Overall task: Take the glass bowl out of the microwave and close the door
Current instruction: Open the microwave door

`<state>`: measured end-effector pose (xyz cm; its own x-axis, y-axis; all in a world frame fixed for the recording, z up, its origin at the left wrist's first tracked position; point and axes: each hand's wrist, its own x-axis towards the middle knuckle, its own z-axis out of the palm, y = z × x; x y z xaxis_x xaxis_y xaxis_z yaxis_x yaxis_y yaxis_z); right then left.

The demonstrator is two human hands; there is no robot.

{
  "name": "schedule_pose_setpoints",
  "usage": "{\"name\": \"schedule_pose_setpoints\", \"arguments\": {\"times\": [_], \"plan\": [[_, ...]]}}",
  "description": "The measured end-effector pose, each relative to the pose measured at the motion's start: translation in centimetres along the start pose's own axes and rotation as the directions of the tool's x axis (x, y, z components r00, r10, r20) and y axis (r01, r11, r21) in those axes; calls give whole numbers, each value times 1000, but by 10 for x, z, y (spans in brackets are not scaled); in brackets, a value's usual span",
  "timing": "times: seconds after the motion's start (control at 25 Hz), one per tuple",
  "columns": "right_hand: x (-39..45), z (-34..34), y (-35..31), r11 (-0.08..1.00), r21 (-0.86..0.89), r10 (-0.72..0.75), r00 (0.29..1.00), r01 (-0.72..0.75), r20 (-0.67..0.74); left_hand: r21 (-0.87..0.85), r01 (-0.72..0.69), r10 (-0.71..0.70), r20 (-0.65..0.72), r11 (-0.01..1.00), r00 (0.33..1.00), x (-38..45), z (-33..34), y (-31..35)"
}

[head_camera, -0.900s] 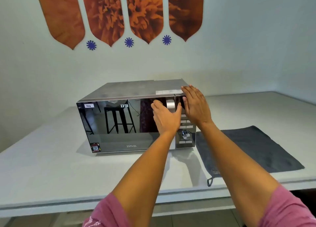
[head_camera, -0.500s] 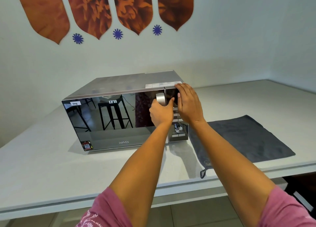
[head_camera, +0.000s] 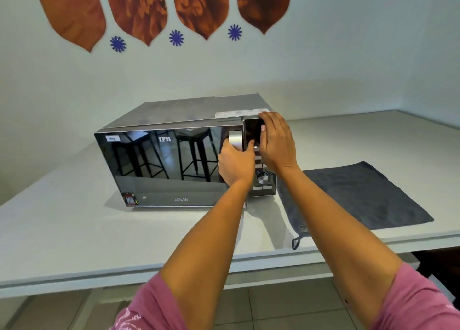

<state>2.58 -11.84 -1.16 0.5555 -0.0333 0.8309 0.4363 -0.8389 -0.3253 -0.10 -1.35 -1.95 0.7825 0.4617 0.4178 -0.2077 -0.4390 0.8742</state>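
A silver microwave (head_camera: 174, 115) with a dark mirrored door (head_camera: 161, 170) stands on the white table (head_camera: 74, 235). The door's right edge stands slightly out from the body. My left hand (head_camera: 235, 165) is wrapped around the vertical silver door handle (head_camera: 235, 139). My right hand (head_camera: 277, 140) lies flat against the control panel (head_camera: 263, 180) at the microwave's top right corner, fingers together. The glass bowl is not visible; the mirrored door hides the inside.
A dark grey cloth (head_camera: 361, 195) lies flat on the table just right of the microwave, a loop hanging near the front edge. A wall with orange petal decals stands behind. Tiled floor shows below the table's front edge.
My left hand has curled from resting against the door to gripping the handle. The door's right edge has come slightly forward. My right hand stays on the panel.
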Motion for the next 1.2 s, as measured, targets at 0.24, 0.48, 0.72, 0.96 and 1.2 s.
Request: {"name": "schedule_pose_setpoints", "arguments": {"times": [0.24,0.48,0.72,0.96,1.2], "plan": [[7,-4,-40,942,326,99,994,-82,-36,75,-424,424,11,903,906,-8,-51,-14],[-7,4,-79,864,503,8,999,-31,47,336,-514,575,-115,789,810,46,-113,9],[-31,-10,-99,823,565,52,999,-49,10,583,-254,274,54,772,960,89,-154,20],[-50,-32,-126,689,717,-43,994,100,-97,654,-344,52,422,674,905,98,-185,32],[-56,-34,-169,491,823,-366,925,287,-105,718,-315,-359,617,621,700,86,-225,39]]}}
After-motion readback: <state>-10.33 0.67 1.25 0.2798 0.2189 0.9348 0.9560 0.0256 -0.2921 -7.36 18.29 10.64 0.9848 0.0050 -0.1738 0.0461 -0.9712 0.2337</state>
